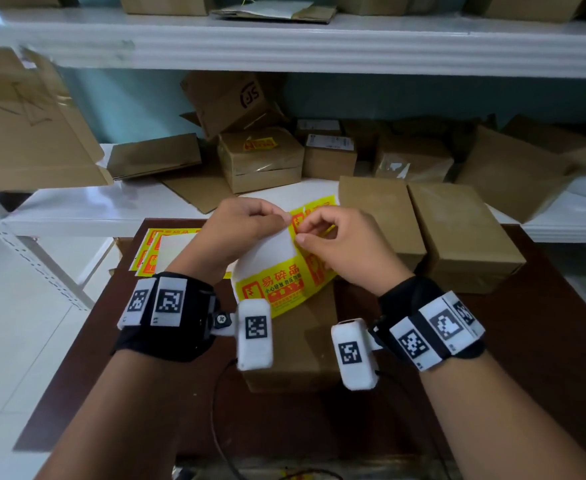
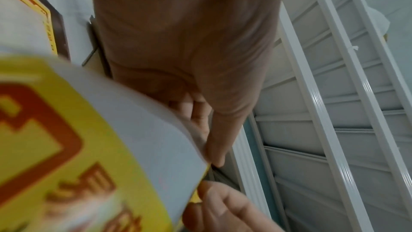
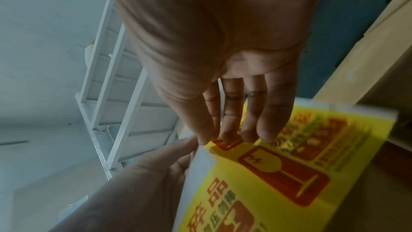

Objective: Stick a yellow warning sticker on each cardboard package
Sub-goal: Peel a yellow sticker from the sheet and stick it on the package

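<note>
A sticker sheet with yellow warning stickers and bare white backing is held in the air over a cardboard package on the brown table. My left hand pinches the sheet's white backing at its top edge. My right hand pinches the corner of one yellow sticker beside it. In the left wrist view the left hand grips the sheet between thumb and fingers. In the right wrist view the right hand pinches a lifted sticker corner on the sheet.
Two more cardboard packages stand side by side on the table's right. Other sticker sheets lie at its far left. Behind, a white shelf holds several boxes, one box bearing a yellow sticker.
</note>
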